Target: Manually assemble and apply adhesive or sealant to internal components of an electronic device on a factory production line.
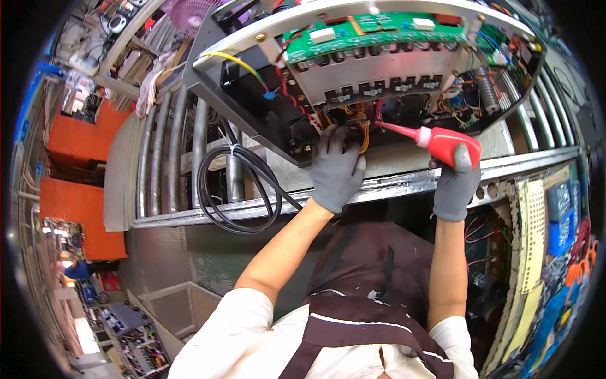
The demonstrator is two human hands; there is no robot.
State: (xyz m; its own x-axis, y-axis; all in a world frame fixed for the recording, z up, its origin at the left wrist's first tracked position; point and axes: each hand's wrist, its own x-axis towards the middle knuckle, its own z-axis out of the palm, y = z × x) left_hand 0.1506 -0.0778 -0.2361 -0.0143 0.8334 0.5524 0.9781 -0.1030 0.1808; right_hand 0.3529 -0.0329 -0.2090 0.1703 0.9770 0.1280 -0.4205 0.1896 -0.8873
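Orange panels (82, 218) at left; upper centre, a roller conveyor (170, 151) carries an open chassis (398, 72). The left hand (336, 174) reaches inside, finger grip unclear; mid-right, the right hand (456, 188) clamps its fingers on a red bottle (445, 143).

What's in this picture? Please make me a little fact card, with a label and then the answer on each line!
Left hand: grey glove, fingers at the yellow wires
Right hand: grey glove, holding a red squeeze bottle
Nozzle: long, red, tip near the wires
Machine: open electronics chassis with a green circuit board
Underneath: roller conveyor
Left of left hand: coiled black cable, tied
Clothes: dark apron, white shirt
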